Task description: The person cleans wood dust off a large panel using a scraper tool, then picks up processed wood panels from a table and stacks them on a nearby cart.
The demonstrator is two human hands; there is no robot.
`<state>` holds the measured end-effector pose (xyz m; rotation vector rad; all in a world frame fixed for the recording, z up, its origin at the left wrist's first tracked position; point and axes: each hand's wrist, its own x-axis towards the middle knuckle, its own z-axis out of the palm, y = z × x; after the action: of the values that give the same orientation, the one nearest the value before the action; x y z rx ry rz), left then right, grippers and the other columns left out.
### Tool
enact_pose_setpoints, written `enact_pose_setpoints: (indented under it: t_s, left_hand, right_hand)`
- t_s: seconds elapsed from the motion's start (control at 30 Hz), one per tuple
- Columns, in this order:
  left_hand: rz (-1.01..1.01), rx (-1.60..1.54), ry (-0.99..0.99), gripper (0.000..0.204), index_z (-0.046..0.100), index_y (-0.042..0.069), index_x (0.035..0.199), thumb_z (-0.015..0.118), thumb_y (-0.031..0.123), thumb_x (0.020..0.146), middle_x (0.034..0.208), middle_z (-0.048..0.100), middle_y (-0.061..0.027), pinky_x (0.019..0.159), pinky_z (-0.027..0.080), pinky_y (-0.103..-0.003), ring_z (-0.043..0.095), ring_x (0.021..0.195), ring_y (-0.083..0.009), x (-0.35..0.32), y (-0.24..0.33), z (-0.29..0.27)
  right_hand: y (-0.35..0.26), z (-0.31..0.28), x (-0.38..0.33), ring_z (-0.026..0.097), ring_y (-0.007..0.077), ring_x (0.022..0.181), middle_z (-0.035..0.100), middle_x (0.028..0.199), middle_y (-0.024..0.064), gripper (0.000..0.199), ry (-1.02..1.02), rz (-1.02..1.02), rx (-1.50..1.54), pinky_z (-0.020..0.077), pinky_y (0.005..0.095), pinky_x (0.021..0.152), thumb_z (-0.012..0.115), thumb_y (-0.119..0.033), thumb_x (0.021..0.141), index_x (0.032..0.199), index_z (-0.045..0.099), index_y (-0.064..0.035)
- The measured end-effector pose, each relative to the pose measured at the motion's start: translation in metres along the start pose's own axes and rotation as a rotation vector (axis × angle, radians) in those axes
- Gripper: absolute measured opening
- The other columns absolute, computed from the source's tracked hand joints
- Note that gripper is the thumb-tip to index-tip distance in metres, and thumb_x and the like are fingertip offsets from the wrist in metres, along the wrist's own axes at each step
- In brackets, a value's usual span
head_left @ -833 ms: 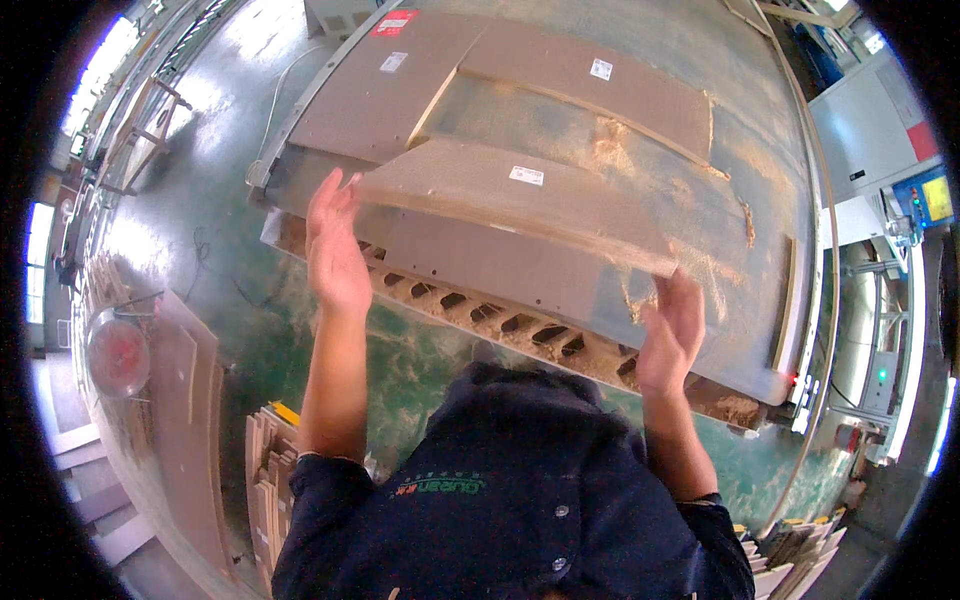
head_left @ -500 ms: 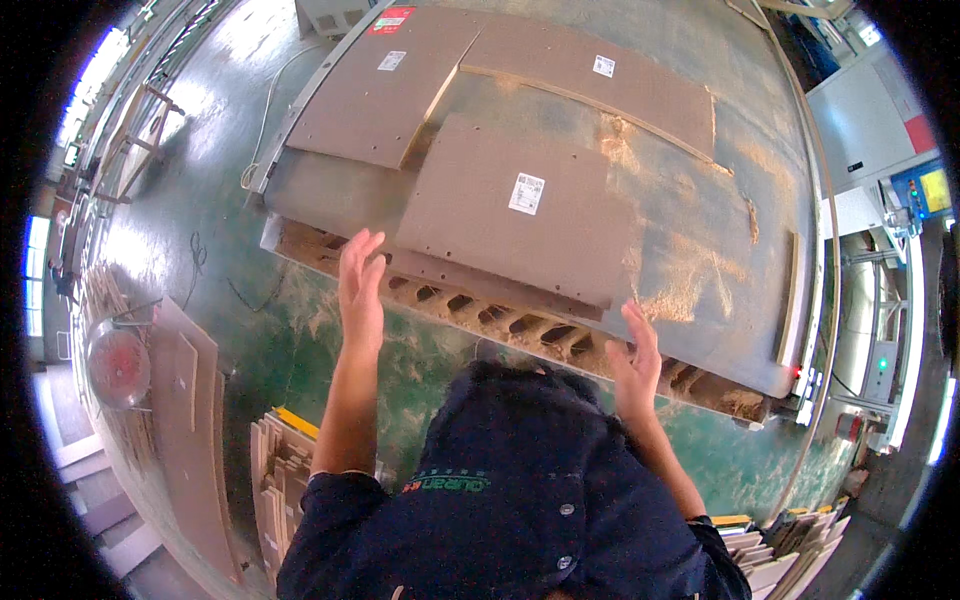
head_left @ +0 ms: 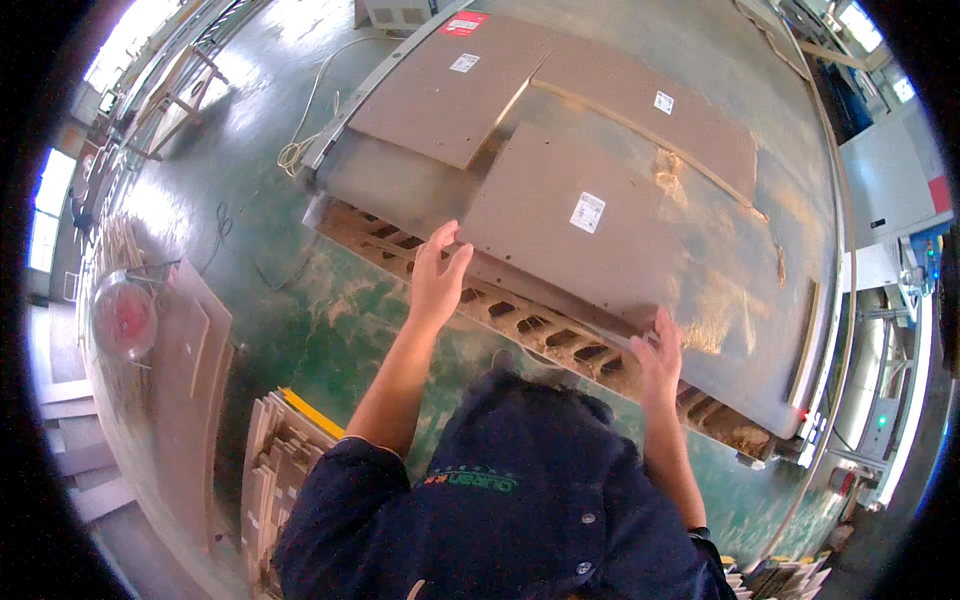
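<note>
A brown rectangular panel (head_left: 545, 215) with a white label and small drilled holes lies on the sawdust-strewn machine bed (head_left: 385, 185). Beneath its near edge a second brown edge shows, so another board may lie under it. My left hand (head_left: 436, 280) is at the panel's near left corner, fingers bent and thumb apart. At the near right corner is my right hand (head_left: 660, 362), its fingers raised and spread from the thumb. Neither hand is plainly closed on the board; whether the fingertips touch it I cannot tell.
Beyond lie two more labelled brown panels, one at the far left (head_left: 440, 95) and a long one (head_left: 645, 115). A slotted, sawdust-filled ledge (head_left: 530, 325) runs along the bed's front. Stacked boards (head_left: 285, 455) stand at my left, with larger panels (head_left: 190, 390) leaning beyond.
The view has swung, so the bed and panels sit further right in the picture. Both my hands have come closer to the panel's near corners. The panels appear unmoved on the bed.
</note>
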<state>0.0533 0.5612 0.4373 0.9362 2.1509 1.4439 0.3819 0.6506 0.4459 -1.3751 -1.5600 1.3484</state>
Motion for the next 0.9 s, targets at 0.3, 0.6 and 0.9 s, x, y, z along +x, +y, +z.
enact_pose_setpoints:
  t_s: [0.3, 0.6, 0.9]
  left_hand:
    - [0.076, 0.202, -0.018, 0.043, 0.052, 0.006, 0.127, 0.057, 0.029, 0.09, 0.124, 0.052, -0.0129, 0.1, 0.035, -0.04, 0.047, 0.117, -0.0262, -0.02, -0.006, -0.016]
    - [-0.139, -0.196, -0.083, 0.042, 0.048, 0.001, 0.128, 0.059, 0.016, 0.091, 0.129, 0.05, -0.0131, 0.098, 0.039, -0.033, 0.048, 0.118, -0.0221, -0.007, -0.015, -0.005]
    - [-0.207, -0.509, 0.004, 0.039, 0.052, 0.003, 0.124, 0.057, 0.021, 0.089, 0.124, 0.05, -0.0091, 0.1, 0.034, -0.034, 0.046, 0.118, -0.0211, -0.029, -0.019, -0.017]
  right_hand:
    - [0.003, 0.003, -0.019, 0.044, 0.0235, 0.124, 0.045, 0.136, 0.0151, 0.062, 0.016, 0.007, 0.034, 0.0369, 0.0348, 0.1, 0.062, -0.002, 0.082, 0.139, 0.039, -0.0038]
    - [0.004, 0.003, -0.015, 0.04, 0.0254, 0.128, 0.043, 0.138, 0.0161, 0.063, 0.027, 0.027, 0.186, 0.0325, 0.0342, 0.104, 0.06, 0.001, 0.079, 0.138, 0.038, 0.0001]
    - [0.007, -0.006, -0.028, 0.051, 0.0186, 0.103, 0.054, 0.112, 0.0092, 0.053, 0.053, 0.123, 0.363, 0.0409, 0.0309, 0.092, 0.061, 0.0, 0.081, 0.131, 0.044, 0.0027]
